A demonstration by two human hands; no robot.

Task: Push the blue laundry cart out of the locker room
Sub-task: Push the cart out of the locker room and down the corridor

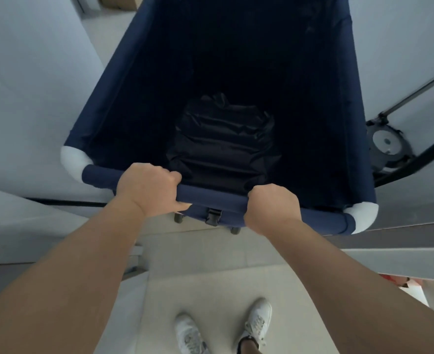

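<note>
The blue laundry cart (124, 93) fills the upper middle of the head view, a deep navy fabric bin with white corner joints. Dark crumpled fabric (223, 144) lies at its bottom. My left hand (149, 190) is wrapped around the near top rail, left of centre. My right hand (272, 210) grips the same rail further right. A black buckle (213, 216) hangs below the rail between my hands. Two small black casters show under the near edge.
Pale walls or panels close in on both sides of the cart. At right stands a black metal frame with a grey wheel (386, 146). A cardboard box (120, 1) sits far ahead at top left. The floor is light tile; my white shoes (258, 320) are below.
</note>
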